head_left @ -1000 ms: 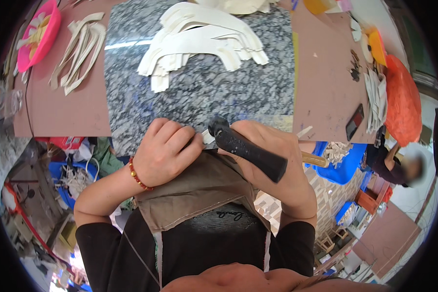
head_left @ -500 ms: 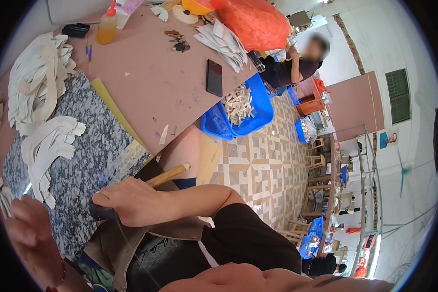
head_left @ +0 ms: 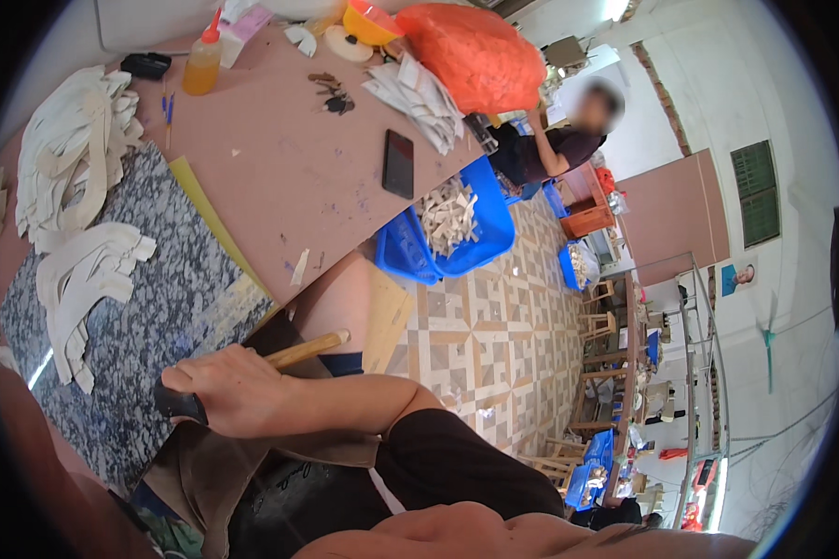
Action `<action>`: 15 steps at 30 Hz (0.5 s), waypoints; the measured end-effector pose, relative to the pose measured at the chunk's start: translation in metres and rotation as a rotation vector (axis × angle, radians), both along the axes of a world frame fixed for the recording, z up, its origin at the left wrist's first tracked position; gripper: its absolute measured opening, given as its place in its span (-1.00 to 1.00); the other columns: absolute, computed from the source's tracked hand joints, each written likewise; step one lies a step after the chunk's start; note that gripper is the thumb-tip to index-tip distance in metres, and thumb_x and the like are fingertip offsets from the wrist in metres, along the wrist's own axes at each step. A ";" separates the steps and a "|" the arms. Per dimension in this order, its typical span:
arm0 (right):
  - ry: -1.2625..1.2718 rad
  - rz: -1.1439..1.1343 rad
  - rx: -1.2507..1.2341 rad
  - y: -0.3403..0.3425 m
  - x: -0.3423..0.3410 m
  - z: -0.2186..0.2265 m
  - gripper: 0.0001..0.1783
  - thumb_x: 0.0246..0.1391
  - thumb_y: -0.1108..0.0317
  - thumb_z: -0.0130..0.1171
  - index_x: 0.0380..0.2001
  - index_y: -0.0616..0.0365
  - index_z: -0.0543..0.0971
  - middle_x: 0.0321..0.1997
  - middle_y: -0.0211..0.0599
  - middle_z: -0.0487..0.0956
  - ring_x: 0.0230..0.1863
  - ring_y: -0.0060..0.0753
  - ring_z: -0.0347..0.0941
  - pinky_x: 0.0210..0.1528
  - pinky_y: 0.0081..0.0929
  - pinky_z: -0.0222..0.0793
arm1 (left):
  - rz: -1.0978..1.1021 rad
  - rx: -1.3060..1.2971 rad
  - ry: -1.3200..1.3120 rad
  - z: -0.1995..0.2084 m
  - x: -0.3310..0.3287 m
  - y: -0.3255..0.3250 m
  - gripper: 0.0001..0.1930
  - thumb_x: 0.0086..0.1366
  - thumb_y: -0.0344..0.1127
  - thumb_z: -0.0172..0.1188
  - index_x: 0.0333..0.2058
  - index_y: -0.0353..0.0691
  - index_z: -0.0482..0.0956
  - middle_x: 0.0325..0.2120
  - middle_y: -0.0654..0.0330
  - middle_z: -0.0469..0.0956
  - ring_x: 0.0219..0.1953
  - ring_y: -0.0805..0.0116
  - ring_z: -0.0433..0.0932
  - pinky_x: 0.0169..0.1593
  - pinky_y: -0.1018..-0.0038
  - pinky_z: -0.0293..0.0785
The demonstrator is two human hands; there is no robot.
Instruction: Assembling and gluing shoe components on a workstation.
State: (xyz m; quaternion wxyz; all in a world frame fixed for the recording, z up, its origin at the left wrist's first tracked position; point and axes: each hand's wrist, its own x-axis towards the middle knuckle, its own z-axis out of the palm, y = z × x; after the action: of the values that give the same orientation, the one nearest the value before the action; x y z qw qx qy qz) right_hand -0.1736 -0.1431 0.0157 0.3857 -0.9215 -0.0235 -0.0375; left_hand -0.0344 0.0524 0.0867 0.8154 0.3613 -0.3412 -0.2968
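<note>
My right hand (head_left: 231, 389) is closed round a hammer (head_left: 309, 349); its wooden handle sticks out past the little finger and a dark head shows by the thumb. It hovers over the near edge of a speckled grey stone slab (head_left: 182, 270). At the lower left rim, my left arm (head_left: 61, 480) is blurred and dark, and its fingers cannot be made out. On the slab lies a fanned stack of curved off-white strips (head_left: 89, 289). Behind it rises a bigger heap of similar strips (head_left: 79, 154). A brown apron (head_left: 205, 475) covers my lap.
On the brown tabletop (head_left: 280, 140) lie a phone (head_left: 398, 163), keys (head_left: 333, 93), pens (head_left: 169, 112) and flat white pieces (head_left: 418, 98). A glue bottle (head_left: 202, 65) and red bag (head_left: 471, 56) stand farther back. Blue bins (head_left: 489, 219) of scraps adjoin the table's right edge. Beyond, a person (head_left: 569, 140) sits.
My left hand has dropped down and left toward the rim, so its fingers no longer show clearly. My right hand with the hammer has shifted slightly left. The view has turned a little.
</note>
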 end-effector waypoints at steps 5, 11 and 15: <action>0.070 -0.009 0.033 0.005 0.002 -0.007 -0.58 0.12 0.13 0.41 -0.19 0.09 0.41 -0.34 -0.13 0.57 -0.23 0.21 0.58 -0.29 0.09 0.44 | 0.024 -0.075 -0.124 0.013 0.014 -0.018 -0.84 0.44 -0.34 0.16 -0.06 -0.21 0.48 -0.18 0.11 0.46 -0.15 0.31 0.44 0.02 0.46 0.32; 0.056 0.008 0.083 0.012 0.006 -0.011 -0.57 0.13 0.13 0.41 -0.12 0.02 0.42 -0.31 -0.11 0.58 -0.17 0.23 0.58 -0.23 0.12 0.45 | 0.021 -0.048 -0.271 0.037 0.035 -0.012 -0.84 0.44 -0.33 0.16 -0.08 -0.21 0.47 -0.19 0.11 0.46 -0.16 0.31 0.43 0.00 0.45 0.32; 0.106 -0.007 0.091 0.007 0.004 0.002 -0.61 0.15 0.12 0.37 -0.15 0.07 0.43 -0.29 -0.11 0.59 -0.16 0.24 0.58 -0.22 0.12 0.46 | 0.064 0.029 -0.327 0.048 0.041 -0.002 -0.84 0.43 -0.32 0.15 -0.09 -0.20 0.46 -0.20 0.12 0.45 -0.17 0.31 0.43 -0.01 0.44 0.32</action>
State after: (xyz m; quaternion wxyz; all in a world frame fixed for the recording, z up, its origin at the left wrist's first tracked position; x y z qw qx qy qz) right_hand -0.1693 -0.1359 0.0178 0.4277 -0.9039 0.0020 0.0088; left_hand 0.0070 0.0505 0.1343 0.7527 0.4274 -0.4533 -0.2128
